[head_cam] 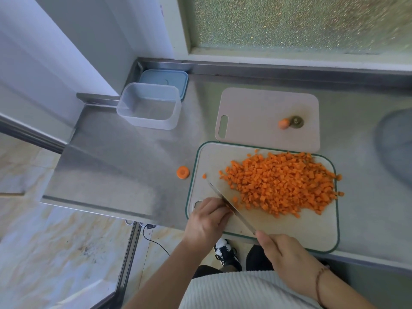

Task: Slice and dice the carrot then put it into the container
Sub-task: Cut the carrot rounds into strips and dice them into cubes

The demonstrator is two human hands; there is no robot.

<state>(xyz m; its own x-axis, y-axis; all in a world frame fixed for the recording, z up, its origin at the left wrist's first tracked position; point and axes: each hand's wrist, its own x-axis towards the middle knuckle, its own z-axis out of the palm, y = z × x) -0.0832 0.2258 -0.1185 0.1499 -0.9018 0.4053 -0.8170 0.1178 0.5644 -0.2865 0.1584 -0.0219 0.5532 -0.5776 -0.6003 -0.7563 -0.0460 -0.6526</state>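
Note:
A big heap of diced carrot (283, 184) covers the green-rimmed cutting board (312, 230) near the counter's front edge. My right hand (287, 257) grips the handle of a knife (231, 207), whose blade runs up and left along the heap's left edge. My left hand (207, 221) rests with curled fingers against the blade's left side on the board's near-left corner; whether it holds a carrot piece is hidden. The clear plastic container (149, 107) stands empty at the counter's back left.
A second pale cutting board (267, 108) lies behind, with a carrot end (283, 123) and stem top on it. A carrot slice (183, 172) lies on the steel counter (116, 170). A blue lid (165, 78) sits behind the container. The counter's left edge drops to the floor.

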